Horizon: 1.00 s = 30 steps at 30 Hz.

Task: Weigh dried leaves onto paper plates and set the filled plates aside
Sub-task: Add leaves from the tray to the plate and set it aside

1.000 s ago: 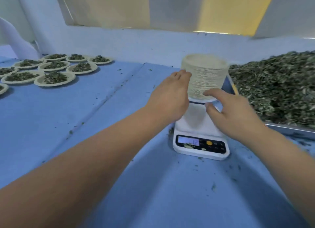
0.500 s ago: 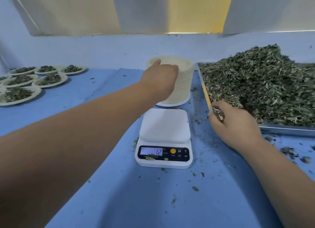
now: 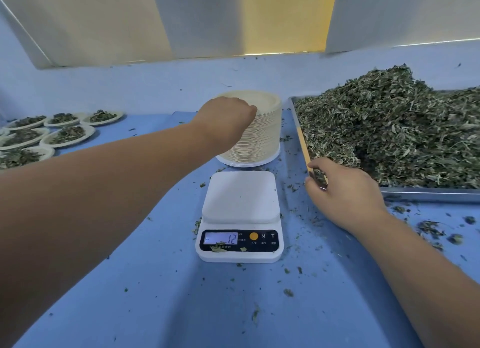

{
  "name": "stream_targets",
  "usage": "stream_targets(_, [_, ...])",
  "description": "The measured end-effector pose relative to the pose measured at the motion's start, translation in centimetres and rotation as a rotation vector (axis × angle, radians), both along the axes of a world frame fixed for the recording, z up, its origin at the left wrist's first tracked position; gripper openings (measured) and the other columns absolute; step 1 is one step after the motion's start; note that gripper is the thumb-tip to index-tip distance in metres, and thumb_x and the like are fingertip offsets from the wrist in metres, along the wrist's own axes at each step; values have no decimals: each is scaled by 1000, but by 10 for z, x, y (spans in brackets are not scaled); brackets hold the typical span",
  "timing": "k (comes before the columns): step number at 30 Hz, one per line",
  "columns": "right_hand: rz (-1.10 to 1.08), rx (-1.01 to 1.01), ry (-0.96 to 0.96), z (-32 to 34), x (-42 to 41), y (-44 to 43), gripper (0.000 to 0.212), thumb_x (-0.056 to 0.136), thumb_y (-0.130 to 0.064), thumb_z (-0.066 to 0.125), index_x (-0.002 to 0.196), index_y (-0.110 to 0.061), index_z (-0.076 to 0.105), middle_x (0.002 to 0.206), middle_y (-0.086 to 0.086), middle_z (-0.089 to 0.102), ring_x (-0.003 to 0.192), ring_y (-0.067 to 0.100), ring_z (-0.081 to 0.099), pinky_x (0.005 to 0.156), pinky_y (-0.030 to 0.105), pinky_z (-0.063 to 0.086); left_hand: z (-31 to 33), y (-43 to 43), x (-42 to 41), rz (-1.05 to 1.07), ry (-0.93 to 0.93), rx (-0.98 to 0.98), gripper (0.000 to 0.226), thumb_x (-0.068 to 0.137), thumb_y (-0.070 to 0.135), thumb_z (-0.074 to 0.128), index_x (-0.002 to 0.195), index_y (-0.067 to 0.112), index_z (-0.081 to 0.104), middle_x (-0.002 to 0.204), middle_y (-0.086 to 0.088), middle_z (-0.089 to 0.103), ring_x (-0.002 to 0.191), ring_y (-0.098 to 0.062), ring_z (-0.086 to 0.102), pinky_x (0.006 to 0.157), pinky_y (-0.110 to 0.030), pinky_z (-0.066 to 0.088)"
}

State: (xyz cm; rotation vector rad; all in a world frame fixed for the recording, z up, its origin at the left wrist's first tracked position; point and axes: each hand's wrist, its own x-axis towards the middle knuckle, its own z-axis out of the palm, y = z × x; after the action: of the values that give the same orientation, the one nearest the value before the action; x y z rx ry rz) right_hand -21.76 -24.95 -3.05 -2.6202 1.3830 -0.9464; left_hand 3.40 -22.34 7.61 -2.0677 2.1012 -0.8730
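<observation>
A tall stack of paper plates [image 3: 262,137] stands on the blue table behind a white digital scale [image 3: 240,216] whose platform is bare and whose display reads 12. My left hand [image 3: 226,120] reaches over the stack, its fingers curled at the top plate's near rim. My right hand [image 3: 342,191] rests at the near left corner of a metal tray [image 3: 426,193] heaped with dried leaves [image 3: 394,129], thumb and fingers curled round the tray's edge. Several filled plates [image 3: 67,135] sit at the far left.
Loose leaf crumbs [image 3: 436,230] lie scattered on the blue cloth [image 3: 181,301] around the scale and in front of the tray. A pale blue wall [image 3: 155,87] rises right behind the plate stack.
The view has swung right. My left hand has gone from the stack's side to its top rim. My right hand has left the stack and settled at the tray's corner.
</observation>
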Motion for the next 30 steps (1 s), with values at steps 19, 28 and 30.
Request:
stream_targets(19, [24, -1, 52, 0, 2, -3, 36, 96, -39, 52, 127, -22, 62, 127, -3, 64, 101, 26, 64, 95, 41, 45, 2, 2, 7, 117, 230, -329, 19, 77, -2, 52, 91, 11, 48, 91, -11, 51, 80, -31, 41, 61, -38, 31])
stream_targets(28, [103, 48, -200, 1, 6, 5, 37, 94, -26, 58, 131, -26, 55, 141, 7, 58, 59, -1, 49, 72, 26, 43, -43, 36, 9, 91, 1073, -719, 27, 91, 7, 51, 95, 23, 72, 163, -4, 40, 115, -7, 58, 79, -9, 34])
stream_targets(30, [140, 53, -241, 1, 9, 11, 41, 93, -26, 56, 133, -30, 51, 106, 7, 70, 52, 6, 51, 56, 28, 43, -55, 48, 9, 63, 1170, -776, 35, 94, 1, 50, 93, 29, 73, 156, -10, 49, 106, 8, 59, 72, 2, 33])
